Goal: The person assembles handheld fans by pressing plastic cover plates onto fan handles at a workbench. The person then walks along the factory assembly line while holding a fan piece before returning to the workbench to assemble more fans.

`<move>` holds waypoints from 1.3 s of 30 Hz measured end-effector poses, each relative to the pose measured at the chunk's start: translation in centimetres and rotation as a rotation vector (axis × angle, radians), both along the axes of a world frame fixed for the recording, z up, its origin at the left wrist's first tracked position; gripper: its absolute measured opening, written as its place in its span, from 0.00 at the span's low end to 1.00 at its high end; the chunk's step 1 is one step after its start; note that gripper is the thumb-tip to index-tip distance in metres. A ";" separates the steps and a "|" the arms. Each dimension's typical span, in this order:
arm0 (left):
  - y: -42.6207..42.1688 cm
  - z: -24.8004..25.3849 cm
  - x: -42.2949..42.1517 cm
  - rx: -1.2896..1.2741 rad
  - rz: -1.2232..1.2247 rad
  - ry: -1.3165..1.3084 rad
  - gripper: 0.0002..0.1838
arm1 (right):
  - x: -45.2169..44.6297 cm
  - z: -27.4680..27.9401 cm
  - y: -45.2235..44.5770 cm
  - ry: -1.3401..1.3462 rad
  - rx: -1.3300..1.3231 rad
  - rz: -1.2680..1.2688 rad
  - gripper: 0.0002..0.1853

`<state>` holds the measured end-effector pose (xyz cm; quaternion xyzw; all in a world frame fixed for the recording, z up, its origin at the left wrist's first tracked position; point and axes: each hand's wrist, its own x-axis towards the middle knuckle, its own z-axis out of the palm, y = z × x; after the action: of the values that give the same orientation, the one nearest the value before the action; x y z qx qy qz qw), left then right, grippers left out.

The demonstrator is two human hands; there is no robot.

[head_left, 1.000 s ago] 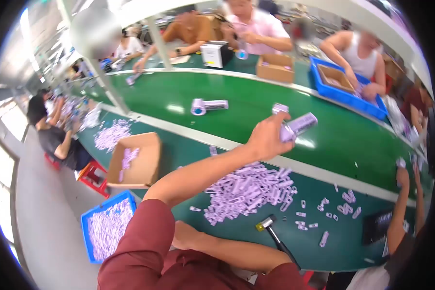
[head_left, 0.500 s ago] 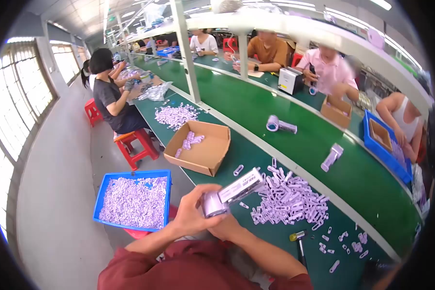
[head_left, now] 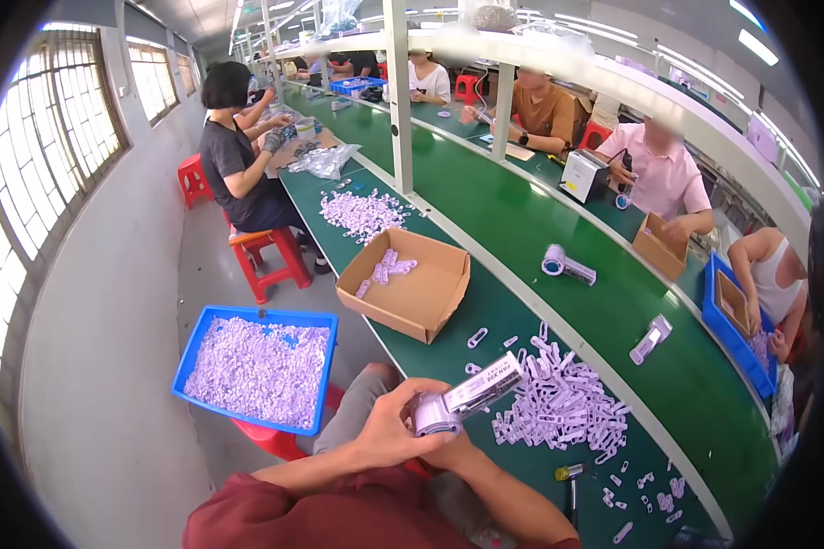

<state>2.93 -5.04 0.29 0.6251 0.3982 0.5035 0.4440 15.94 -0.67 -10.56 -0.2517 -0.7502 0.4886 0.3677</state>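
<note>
Left hand (head_left: 395, 425) curls round the barrel of a lilac device (head_left: 462, 399), just on the near side of the open cardboard box (head_left: 421, 297); change against a second ago: this arm, then stretched over the belt, is now drawn in close to the body, which puts the device within reach of both hands, judged a shift to close handling; right hand (head_left: 453, 450) is beneath or behind the device, largely hidden, so its grip cannot be told; the printed handle slants up and right; blue tray (head_left: 247, 416), full of small lilac parts, is left of the box; mallet (head_left: 569, 473) lies right of the box and nearer; a pile of lilac pieces (head_left: 563, 389) spreads just right of the box, an obstacle between the hands and the green belt (head_left: 513, 238); beyond the box, a heap of small parts (head_left: 364, 212); farther right of it, two more devices (head_left: 568, 265) (head_left: 650, 339) rest apart on the belt; past the box rises a white post (head_left: 398, 91), blocking part of the way across; co-worker in dark grey (head_left: 233, 151) sits beyond the box, to its left.
</note>
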 end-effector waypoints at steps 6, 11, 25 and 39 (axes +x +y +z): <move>0.3 -0.7 0.3 -0.017 0.032 -0.077 0.33 | 0.6 -0.5 0.2 0.046 -0.085 -0.009 0.18; -0.8 -1.5 -1.3 -0.076 0.159 -0.050 0.36 | 0.8 0.9 0.2 -0.082 0.009 -0.116 0.17; -5.9 -1.2 -9.3 0.265 0.209 0.464 0.36 | 1.8 6.0 1.2 0.331 -0.857 0.277 0.36; -2.8 -3.8 -10.8 -0.404 0.143 -0.849 0.32 | -7.4 10.6 -2.5 -0.083 0.262 -0.295 0.29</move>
<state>-7.92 -7.83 -3.49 0.2362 0.3135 0.6561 0.6446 8.53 -3.20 0.00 -0.3288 -0.7769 0.3167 0.4337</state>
